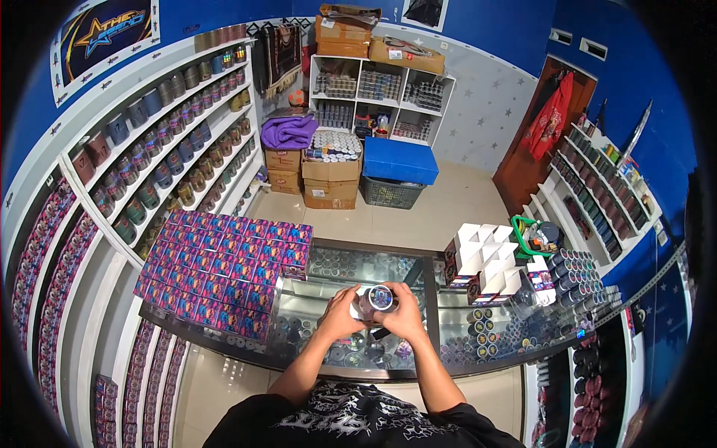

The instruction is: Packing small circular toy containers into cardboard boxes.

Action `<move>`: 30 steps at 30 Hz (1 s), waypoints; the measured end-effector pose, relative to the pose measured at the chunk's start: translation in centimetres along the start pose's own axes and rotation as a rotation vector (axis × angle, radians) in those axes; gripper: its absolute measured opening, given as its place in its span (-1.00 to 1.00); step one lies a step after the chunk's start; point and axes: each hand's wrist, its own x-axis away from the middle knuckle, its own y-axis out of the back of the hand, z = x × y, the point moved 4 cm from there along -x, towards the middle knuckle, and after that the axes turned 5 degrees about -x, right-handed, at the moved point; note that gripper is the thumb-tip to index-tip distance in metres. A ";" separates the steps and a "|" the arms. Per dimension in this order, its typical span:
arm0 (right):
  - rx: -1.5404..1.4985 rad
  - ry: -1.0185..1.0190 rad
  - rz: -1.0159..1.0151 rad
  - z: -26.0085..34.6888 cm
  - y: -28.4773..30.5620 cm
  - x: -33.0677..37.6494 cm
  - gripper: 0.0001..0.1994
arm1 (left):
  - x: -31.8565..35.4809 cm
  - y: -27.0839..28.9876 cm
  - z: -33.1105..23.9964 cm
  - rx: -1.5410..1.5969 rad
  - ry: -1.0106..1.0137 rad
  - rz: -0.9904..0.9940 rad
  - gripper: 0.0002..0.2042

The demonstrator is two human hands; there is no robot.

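Cupping a round-topped cylinder with a dark printed label and white rim [379, 297] between your left hand [340, 316] and right hand [402, 315], over the glass-topped counter [366, 250] at the clock's centre; contact with the glass, can't tell. Closed, seemingly finished: the broad block of pink, purple and blue printed cardboard boxes [216, 269] toward ten o'clock. Probably remaining: this cylinder, plus the upright boxes with raised white flaps [489, 261] toward two.
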 end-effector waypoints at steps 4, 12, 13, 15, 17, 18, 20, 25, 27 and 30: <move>0.145 0.001 -0.015 0.2 0.2 0.2 -0.45 | 0.1 -1.3 1.2 0.246 0.057 0.079 -0.35; 0.142 0.065 0.038 0.9 -0.4 0.6 -0.45 | -0.2 -1.6 1.4 0.355 0.109 0.129 -0.41; 0.142 0.049 0.062 0.8 -0.4 0.7 -0.46 | -0.2 -1.6 1.5 0.357 0.111 0.126 -0.41; 0.168 0.049 0.082 0.9 -0.4 0.6 -0.45 | -0.1 -1.8 1.9 0.357 0.134 0.142 -0.41; 0.193 0.047 0.100 0.8 -0.3 0.7 -0.45 | -0.1 -2.0 2.2 0.374 0.120 0.131 -0.39; 0.195 0.046 0.108 0.6 -0.3 0.7 -0.43 | -0.1 -2.0 2.3 0.389 0.105 0.121 -0.37; 0.196 0.044 0.115 0.2 -0.1 0.6 -0.42 | -0.1 -2.2 2.6 0.377 0.104 0.117 -0.38; 0.068 0.032 0.090 -2.2 1.3 0.8 -0.39 | -0.2 -2.5 2.3 0.368 0.075 0.101 -0.39; -0.082 -0.030 0.072 -2.6 1.6 0.9 -0.40 | -0.2 -2.4 2.1 0.326 0.105 0.124 -0.39; 0.053 0.003 0.082 -1.5 1.7 0.7 -0.40 | -0.2 -2.3 2.0 0.298 0.140 0.164 -0.39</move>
